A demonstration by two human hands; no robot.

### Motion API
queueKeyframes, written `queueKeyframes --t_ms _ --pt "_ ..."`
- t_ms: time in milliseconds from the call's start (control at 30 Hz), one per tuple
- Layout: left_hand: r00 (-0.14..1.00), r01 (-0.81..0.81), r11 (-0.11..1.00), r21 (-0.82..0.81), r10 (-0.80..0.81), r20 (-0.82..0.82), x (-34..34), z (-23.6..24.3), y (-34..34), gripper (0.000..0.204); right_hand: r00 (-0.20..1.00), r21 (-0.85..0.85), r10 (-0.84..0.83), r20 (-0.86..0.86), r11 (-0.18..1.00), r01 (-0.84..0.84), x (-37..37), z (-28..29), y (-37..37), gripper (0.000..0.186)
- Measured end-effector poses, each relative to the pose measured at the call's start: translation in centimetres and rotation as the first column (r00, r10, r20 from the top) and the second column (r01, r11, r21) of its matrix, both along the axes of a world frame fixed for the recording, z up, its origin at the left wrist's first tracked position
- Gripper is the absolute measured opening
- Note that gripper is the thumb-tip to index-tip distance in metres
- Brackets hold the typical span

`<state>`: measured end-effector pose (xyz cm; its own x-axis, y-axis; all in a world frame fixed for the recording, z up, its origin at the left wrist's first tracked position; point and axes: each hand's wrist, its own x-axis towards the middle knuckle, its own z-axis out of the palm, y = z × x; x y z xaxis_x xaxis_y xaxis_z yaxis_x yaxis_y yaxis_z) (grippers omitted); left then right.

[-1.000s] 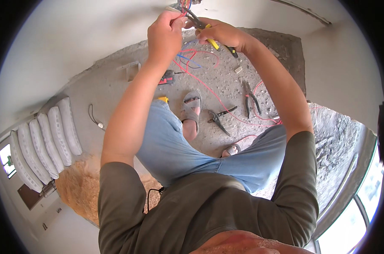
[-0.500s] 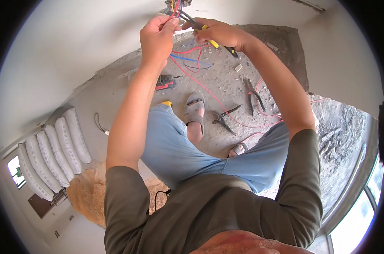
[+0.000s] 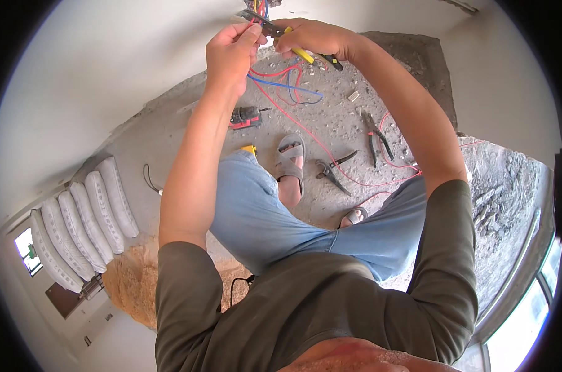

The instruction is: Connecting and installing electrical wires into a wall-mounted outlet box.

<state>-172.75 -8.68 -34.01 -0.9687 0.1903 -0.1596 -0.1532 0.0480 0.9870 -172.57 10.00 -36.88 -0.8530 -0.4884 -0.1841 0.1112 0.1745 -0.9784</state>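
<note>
At the top of the view, electrical wires point(image 3: 261, 8) in red, blue and yellow come out of an opening in the wall. My left hand point(image 3: 231, 56) is closed, its thumb and fingertips pinching red wire there. My right hand point(image 3: 318, 38) grips wire strippers point(image 3: 302, 54) with yellow and black handles. Their dark jaws lie across the wires, right beside my left fingertips; whether they bite into one is too small to tell. Longer red and blue wires point(image 3: 278, 84) trail below my left hand toward the floor.
On the rubble-strewn floor lie a red-and-black drill point(image 3: 246, 118), red-and-black pliers point(image 3: 377, 137) and a dark plier-like tool point(image 3: 335, 173). A thin red wire point(image 3: 305, 131) loops between them and my feet. White sacks point(image 3: 85, 223) lean at left beside a sand heap point(image 3: 132, 279).
The strippers have moved left and up, so their jaws now cross the wires at my left fingertips. My left hand keeps its pinch. The whole view has shifted slightly.
</note>
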Motion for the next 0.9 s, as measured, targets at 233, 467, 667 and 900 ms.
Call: queueKeyframes --t_ms 233,467,667,900 --pt "0.999 0.006 0.999 -0.037 -0.008 -0.049 0.0 0.0 -0.4 0.017 0.999 -0.006 0.037 0.04 0.999 -0.037 -0.2 0.3 -0.3 0.037" --pt "0.992 -0.014 0.992 -0.126 -0.001 -0.126 -0.1 0.0 -0.2 0.017 1.0 -0.016 -0.002 0.015 1.0 0.002 0.1 0.4 -0.5 0.035" --pt "0.99 -0.031 0.986 -0.163 0.007 -0.144 -0.2 0.2 -0.4 0.017 0.985 -0.103 0.031 0.17 0.995 -0.013 0.5 1.1 -0.8 0.035" --pt "0.982 -0.049 0.972 -0.23 0.004 -0.191 -1.1 -0.5 -0.8 0.016 0.991 -0.062 -0.076 0.111 0.995 0.083 0.4 -0.2 -2.2 0.03"
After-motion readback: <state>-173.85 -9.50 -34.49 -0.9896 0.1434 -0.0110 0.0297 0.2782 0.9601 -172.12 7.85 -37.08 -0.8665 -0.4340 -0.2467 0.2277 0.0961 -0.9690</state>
